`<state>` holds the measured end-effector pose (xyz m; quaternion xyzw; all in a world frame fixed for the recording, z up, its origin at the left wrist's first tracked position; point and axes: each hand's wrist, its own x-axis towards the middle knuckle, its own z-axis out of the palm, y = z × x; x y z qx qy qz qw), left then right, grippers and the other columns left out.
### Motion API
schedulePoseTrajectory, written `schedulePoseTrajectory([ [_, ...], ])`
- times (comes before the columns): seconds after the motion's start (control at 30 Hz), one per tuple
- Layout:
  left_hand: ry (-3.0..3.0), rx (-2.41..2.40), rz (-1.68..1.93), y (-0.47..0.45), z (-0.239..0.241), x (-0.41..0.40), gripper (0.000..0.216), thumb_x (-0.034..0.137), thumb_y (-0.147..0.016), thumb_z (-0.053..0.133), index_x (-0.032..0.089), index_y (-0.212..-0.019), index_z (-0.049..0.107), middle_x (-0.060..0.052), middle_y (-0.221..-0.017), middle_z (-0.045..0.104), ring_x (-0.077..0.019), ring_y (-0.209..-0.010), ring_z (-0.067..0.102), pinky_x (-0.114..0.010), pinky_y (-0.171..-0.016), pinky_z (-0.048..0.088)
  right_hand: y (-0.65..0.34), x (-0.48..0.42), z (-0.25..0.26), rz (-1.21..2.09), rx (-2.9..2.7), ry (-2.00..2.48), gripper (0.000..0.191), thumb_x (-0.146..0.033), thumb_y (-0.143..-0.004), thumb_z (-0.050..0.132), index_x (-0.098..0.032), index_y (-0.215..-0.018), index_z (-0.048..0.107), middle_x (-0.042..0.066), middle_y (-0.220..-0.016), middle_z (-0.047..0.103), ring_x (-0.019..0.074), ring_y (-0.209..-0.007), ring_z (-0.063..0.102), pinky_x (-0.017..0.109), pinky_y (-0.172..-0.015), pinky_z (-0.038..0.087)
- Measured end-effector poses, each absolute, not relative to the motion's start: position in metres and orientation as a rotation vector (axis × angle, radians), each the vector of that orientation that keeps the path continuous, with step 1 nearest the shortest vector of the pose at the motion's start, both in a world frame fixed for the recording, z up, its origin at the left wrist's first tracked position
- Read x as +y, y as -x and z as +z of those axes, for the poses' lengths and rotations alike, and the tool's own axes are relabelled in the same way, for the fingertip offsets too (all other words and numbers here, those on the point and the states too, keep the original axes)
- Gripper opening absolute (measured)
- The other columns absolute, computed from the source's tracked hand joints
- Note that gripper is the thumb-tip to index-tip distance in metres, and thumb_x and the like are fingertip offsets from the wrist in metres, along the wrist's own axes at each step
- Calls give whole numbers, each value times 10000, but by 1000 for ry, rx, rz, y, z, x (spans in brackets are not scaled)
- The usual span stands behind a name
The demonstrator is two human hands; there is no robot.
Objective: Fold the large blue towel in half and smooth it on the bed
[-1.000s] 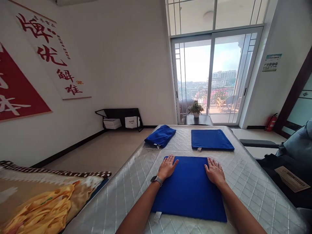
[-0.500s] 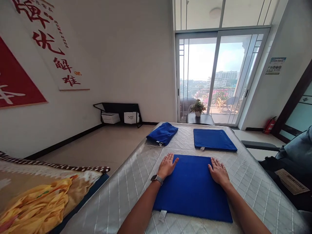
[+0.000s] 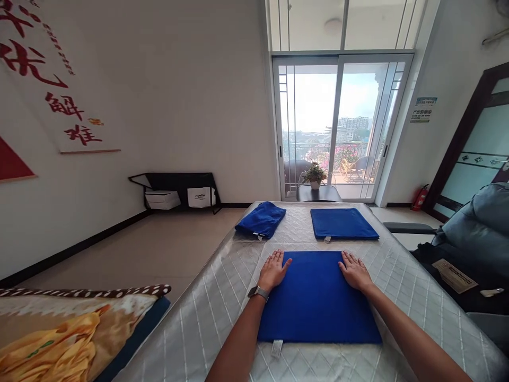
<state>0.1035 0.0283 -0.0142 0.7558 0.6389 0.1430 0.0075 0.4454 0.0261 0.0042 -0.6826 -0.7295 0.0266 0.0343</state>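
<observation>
A flat blue cloth square, which looks like a cushion cover [image 3: 318, 302], lies in front of me, a white tag [image 3: 277, 348] sticking out at its near left edge. My left hand [image 3: 274, 270] rests flat on its far left corner, fingers stretched out, a watch [image 3: 258, 292] on the wrist. On the far right corner lies my right hand [image 3: 355, 269], also flat with fingers extended. Neither hand grips anything. Beyond, to the left, is a rumpled blue cover [image 3: 262, 219]; to the right sits a neatly flat blue cover [image 3: 342, 223].
Everything blue lies on a quilted silvery mattress [image 3: 222, 318]. At left is a bed with a patterned blanket [image 3: 131, 318] and a yellow cloth [image 3: 59, 345]. A potted plant [image 3: 315, 175] stands past the far end. Dark bags [image 3: 477, 233] are at right.
My view has turned slightly to the right. Both hands stay flat on the far corners of the blue cover, which shows little change.
</observation>
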Motion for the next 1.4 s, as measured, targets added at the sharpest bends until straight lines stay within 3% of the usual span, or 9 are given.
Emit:
schedulePoseTrajectory([
  [0.27, -2352, 1996, 426, -103, -16, 30, 827, 666, -979, 89, 103, -1529, 341, -140, -1587, 319, -271, -1489, 237, -450, -1204, 213, -446, 0, 8, 147, -2233, 2113, 637, -461, -1012, 135, -185, -1586, 135, 10, -1653, 105, 199, -1516, 71, 440, -1210, 103],
  [0.77, -2361, 1987, 231, -100, -16, 36, 815, 660, -983, 84, 107, -1556, 262, -126, -1614, 254, -253, -1500, 197, -437, -1207, 184, -447, -20, -2, 173, -2212, 2086, 678, -497, -1000, 147, -160, -1588, 115, 17, -1649, 100, 208, -1518, 55, 440, -1218, -4],
  [0.87, -2329, 2082, 197, -106, -6, 38, 804, 658, -984, 115, 111, -1550, 281, -149, -1598, 289, -289, -1488, 230, -475, -1194, 212, -447, -19, -3, 197, -2201, 2079, 681, -504, -1000, 138, -161, -1588, 107, 26, -1649, 102, 214, -1518, 48, 450, -1218, -7],
  [1.0, -2359, 2148, 373, -160, 10, 28, 832, 640, -990, 104, 37, -1528, 302, -212, -1585, 297, -320, -1488, 219, -480, -1198, 209, -447, -19, -2, 219, -2192, 2066, 682, -499, -1000, 145, -156, -1588, 109, 34, -1648, 104, 220, -1518, 52, 459, -1218, -6],
  [1.1, -2557, 1756, 452, -234, 13, 7, 755, 603, -1009, 98, 108, -1544, 294, -156, -1582, 337, -256, -1487, 244, -450, -1204, 231, -447, -21, -1, 200, -2194, 2070, 676, -481, -999, 165, -148, -1586, 131, 37, -1646, 111, 229, -1517, 69, 461, -1220, -2],
  [1.23, -2688, 1397, 460, -316, 7, -21, 700, 572, -1021, 111, 155, -1572, 220, -100, -1617, 272, -223, -1506, 177, -421, -1225, 193, -451, -25, -3, 128, -2290, 2045, 639, -331, -973, 268, -158, -1581, 171, 40, -1649, 92, 243, -1517, 53, 466, -1221, 27],
  [1.3, -2668, 1399, 404, -328, 4, -27, 697, 560, -1023, 81, 154, -1579, 192, -98, -1622, 259, -227, -1508, 165, -431, -1225, 191, -453, -25, -4, 110, -2318, 2033, 646, -276, -954, 289, -166, -1580, 174, 40, -1650, 92, 241, -1517, 47, 466, -1220, 40],
  [1.4, -2633, 1510, 343, -314, 4, -27, 718, 561, -1020, 53, 128, -1573, 203, -112, -1620, 259, -231, -1510, 151, -440, -1227, 179, -452, -23, -5, 119, -2276, 2029, 636, -349, -982, 238, -140, -1579, 165, 51, -1647, 121, 242, -1516, 61, 474, -1219, 43],
])
